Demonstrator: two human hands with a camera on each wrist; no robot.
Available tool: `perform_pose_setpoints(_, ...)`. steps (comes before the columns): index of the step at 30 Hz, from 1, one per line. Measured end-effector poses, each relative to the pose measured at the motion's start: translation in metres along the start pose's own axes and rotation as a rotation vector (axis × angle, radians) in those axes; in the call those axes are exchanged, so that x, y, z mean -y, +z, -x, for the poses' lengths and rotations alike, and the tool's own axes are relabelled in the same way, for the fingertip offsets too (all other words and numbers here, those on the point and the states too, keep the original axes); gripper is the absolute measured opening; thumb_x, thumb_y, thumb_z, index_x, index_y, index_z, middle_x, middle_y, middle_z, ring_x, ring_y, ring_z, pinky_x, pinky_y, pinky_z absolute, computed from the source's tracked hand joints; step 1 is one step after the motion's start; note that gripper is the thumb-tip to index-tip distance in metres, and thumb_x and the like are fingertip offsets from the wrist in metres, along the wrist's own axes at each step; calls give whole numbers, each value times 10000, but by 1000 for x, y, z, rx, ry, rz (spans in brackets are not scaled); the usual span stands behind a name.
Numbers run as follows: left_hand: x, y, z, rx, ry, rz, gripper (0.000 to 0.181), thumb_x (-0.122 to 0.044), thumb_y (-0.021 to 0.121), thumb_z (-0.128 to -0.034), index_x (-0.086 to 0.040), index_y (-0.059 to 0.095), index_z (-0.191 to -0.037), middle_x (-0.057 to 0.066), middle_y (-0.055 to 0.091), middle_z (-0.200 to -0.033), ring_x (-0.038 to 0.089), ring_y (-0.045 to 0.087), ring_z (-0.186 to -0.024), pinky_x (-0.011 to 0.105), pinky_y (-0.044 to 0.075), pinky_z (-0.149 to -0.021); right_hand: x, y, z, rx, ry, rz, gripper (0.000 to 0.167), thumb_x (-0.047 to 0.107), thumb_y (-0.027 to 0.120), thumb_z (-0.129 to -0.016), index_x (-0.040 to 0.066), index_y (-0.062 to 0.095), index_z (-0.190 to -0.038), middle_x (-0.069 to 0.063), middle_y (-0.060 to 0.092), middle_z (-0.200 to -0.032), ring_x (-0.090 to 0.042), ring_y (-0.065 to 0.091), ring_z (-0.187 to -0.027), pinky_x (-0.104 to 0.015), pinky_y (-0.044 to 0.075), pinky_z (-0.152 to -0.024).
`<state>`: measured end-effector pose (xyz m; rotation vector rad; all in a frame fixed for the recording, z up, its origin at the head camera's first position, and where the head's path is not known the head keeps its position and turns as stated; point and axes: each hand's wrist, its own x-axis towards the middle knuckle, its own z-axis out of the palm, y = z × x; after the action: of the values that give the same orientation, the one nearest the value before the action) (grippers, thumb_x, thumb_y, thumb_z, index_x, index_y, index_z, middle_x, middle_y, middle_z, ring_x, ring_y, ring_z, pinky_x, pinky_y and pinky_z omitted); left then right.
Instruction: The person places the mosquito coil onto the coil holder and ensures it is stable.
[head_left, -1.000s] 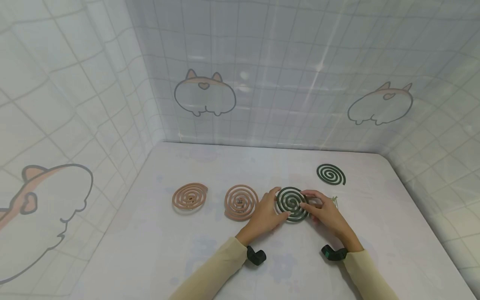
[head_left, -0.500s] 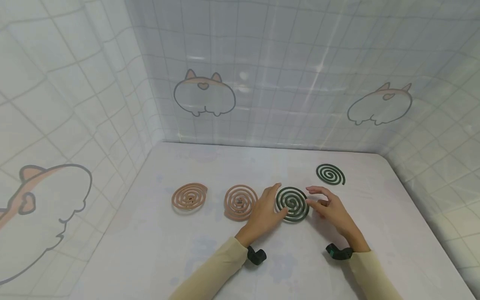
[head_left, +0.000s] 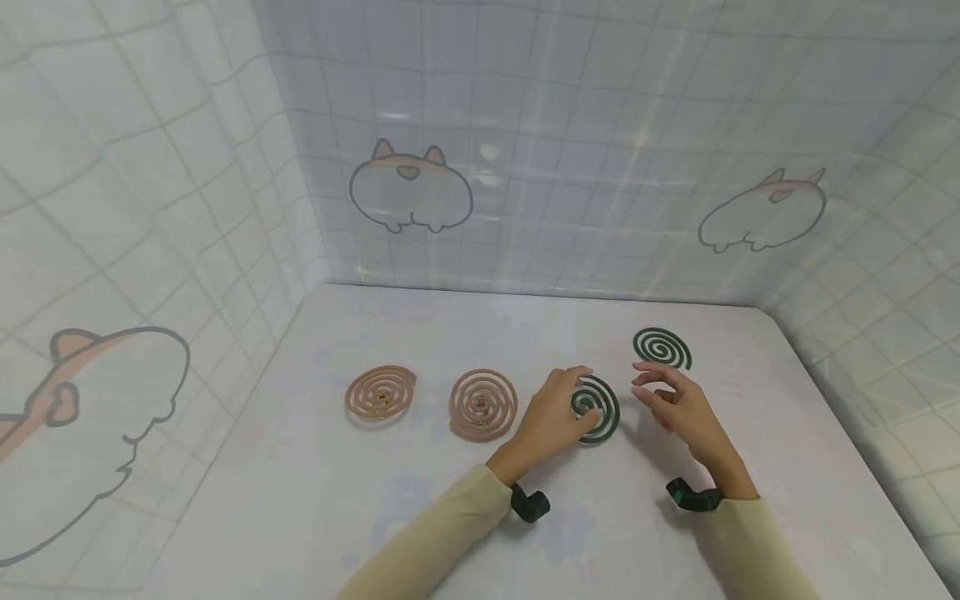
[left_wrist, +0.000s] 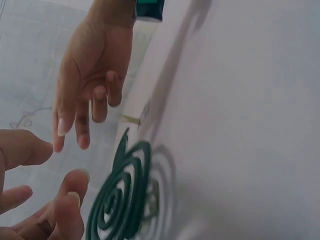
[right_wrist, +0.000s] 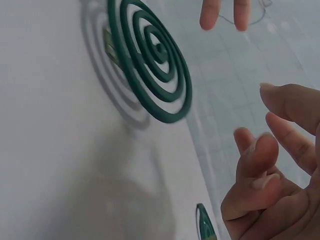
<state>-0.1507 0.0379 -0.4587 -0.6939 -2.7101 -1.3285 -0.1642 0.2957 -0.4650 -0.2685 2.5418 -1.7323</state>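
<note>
A dark green spiral coil [head_left: 609, 410] stands slightly raised above the white table, its shadow beneath it in the right wrist view. Over its left part hovers the left hand [head_left: 551, 421], thumb and fingers apart, hiding that side from the head view. The right hand [head_left: 678, 412] is to the coil's right, fingers relaxed and bent, holding nothing. Both wrist views show the green coil [left_wrist: 120, 200] [right_wrist: 150, 60] free of the fingers. Behind the right hand lies a second green coil [head_left: 662, 346], flat on the table.
Two brown spiral coils are to the left of the hands, one nearer [head_left: 483, 406] and one farther left [head_left: 379, 392]. Tiled sheets with cartoon animal drawings hang behind and at both sides of the table [head_left: 300, 500].
The right hand has let go of the green coil and drawn away to the right. The left hand has lifted off its edge and shifted rightward over it.
</note>
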Motion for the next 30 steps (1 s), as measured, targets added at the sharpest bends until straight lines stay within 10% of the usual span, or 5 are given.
perform_pose_setpoints(12,-21,25,-15,100,79,110,493,-155,719,-935,-87,549,-1392,46,683,-1103,-74,536,-598,100,456,-636,-3,-18,0,-104,24,-14,465,283,669,-1020,66,558,-1416,-45,603,-1154,-105,481,-569,-307,418,-474)
perform_pose_setpoints(30,-48,79,-15,222,-86,222,466,-136,702,-945,-131,537,-1380,-60,650,-1004,-78,575,-539,117,473,-611,-17,-40,-8,-215,-4,-17,382,229,673,-1018,85,607,-1365,-13,558,-1114,-105,503,-605,-274,428,-476)
